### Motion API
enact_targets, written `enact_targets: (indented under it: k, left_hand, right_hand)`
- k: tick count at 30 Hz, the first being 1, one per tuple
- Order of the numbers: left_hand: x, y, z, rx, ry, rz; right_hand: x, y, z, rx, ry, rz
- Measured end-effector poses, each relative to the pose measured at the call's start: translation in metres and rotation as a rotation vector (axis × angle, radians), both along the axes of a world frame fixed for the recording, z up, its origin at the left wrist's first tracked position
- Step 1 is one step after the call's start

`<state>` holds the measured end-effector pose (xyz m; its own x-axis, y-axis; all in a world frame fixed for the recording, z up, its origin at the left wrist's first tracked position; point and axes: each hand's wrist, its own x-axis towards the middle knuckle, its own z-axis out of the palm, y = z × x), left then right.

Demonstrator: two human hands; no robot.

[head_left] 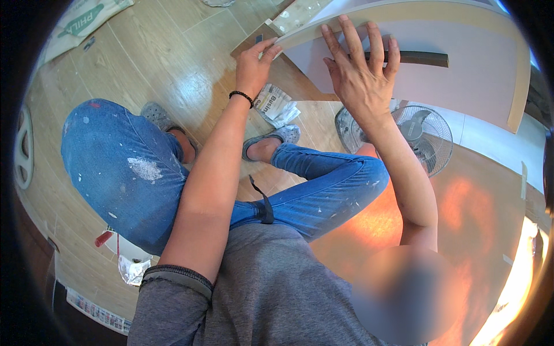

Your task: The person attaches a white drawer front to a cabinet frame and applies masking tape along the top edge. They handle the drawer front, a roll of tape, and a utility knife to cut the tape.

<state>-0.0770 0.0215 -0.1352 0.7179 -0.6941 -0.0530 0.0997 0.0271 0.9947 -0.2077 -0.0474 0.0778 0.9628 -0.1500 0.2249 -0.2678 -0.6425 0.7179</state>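
Observation:
A pale lilac panel (461, 86), edged with tan masking tape (515, 109), stands at the upper right. It carries a dark bar handle (424, 59). My left hand (254, 68), with a black beaded bracelet at the wrist, is at the panel's left corner. Its thumb and fingers pinch the end of the tape strip there; the exact grip is small and partly hidden. My right hand (363, 78) lies spread on the panel, fingertips reaching the taped upper edge. Its fingers are stretched apart beside the handle, covering part of it.
A round caged fan (424, 138) stands below the panel, near my right forearm. Crumpled newspaper (276, 105) lies by my shoe. A white container (130, 249) with a red-handled tool (104, 238) sits at lower left. Printed sheeting (81, 26) covers some wood-look floor (190, 75).

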Motion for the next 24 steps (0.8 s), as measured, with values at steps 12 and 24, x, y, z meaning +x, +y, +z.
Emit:
enact_targets:
  k: [12, 24]
  left_hand:
    - [0.002, -0.004, -0.008, -0.036, -0.011, 0.031]
    - [0.003, -0.005, -0.007, -0.044, 0.078, 0.008]
  right_hand:
    - [0.002, 0.004, 0.002, 0.03, 0.001, -0.014]
    - [0.002, 0.005, -0.001, 0.04, -0.004, -0.026]
